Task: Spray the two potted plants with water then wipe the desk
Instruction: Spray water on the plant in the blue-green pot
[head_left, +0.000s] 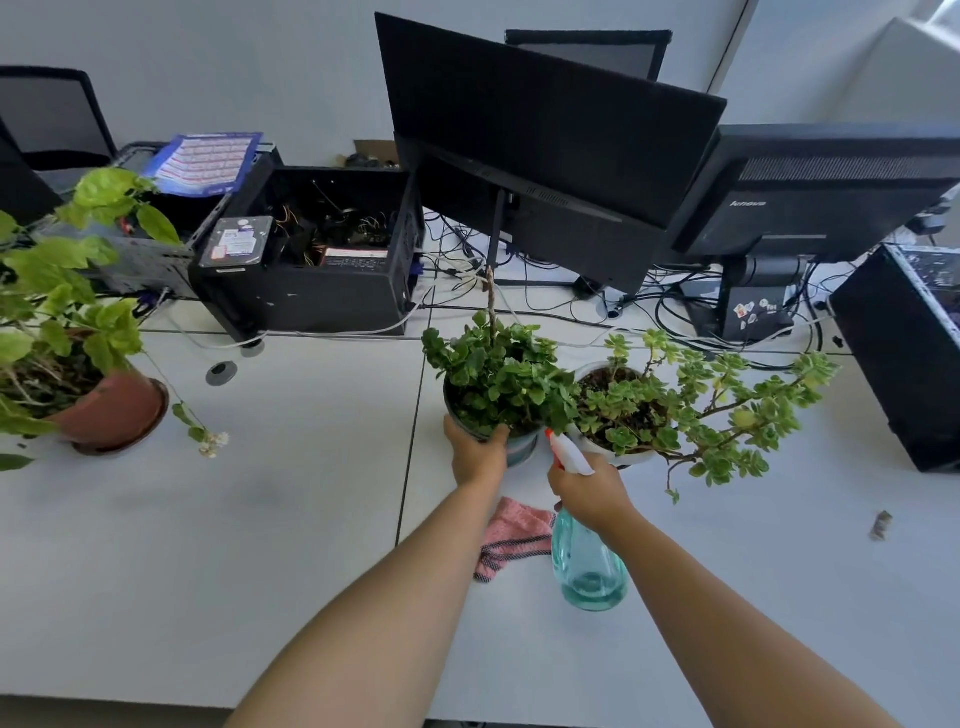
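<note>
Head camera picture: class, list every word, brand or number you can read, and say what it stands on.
"lenovo": back of the right-hand monitor.
Blue printed sheet: print too small to read.
Hard drive label: blurred.
Stickers on the monitor stand: unreadable.

White desk (311, 519), three potted plants (498, 374), pink cloth (514, 535), computer towers (311, 260), monitors (545, 130), cables (545, 291)
</note>
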